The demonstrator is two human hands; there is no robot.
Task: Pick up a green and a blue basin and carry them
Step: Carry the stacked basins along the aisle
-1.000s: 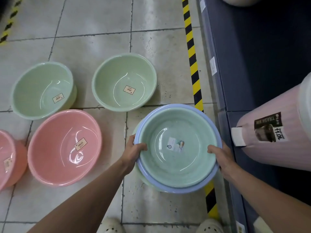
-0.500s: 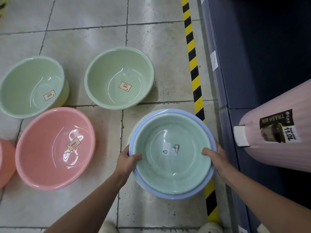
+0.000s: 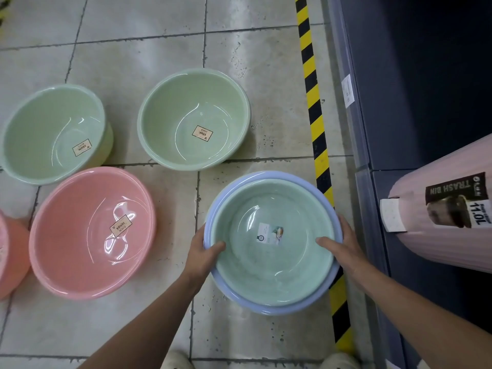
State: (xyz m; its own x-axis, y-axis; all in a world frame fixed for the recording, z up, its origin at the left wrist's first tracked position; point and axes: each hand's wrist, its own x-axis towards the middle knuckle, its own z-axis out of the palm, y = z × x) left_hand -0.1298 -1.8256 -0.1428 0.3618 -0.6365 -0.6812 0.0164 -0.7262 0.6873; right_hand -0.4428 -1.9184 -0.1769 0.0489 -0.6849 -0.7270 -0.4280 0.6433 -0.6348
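Note:
A pale green basin (image 3: pixel 271 265) with a small sticker inside sits nested in a slightly larger blue basin (image 3: pixel 266 308), whose rim shows all around it. I hold the pair above the tiled floor, low and right of centre. My left hand (image 3: pixel 203 253) grips the left rim, thumb inside the green basin. My right hand (image 3: pixel 343 247) grips the right rim the same way.
Two light green basins (image 3: pixel 194 102) (image 3: pixel 34 155) and a pink basin (image 3: pixel 66 262) stand on the floor to the left; another pink one (image 3: pixel 10 262) is cut by the left edge. A yellow-black stripe (image 3: pixel 312 107) borders a dark shelf (image 3: pixel 386 102). A pink trash bin (image 3: pixel 452 235) juts out at right.
The stacked basins have come toward me and a little lower in view, still held by both hands. The floor basins have shifted as my head moved.

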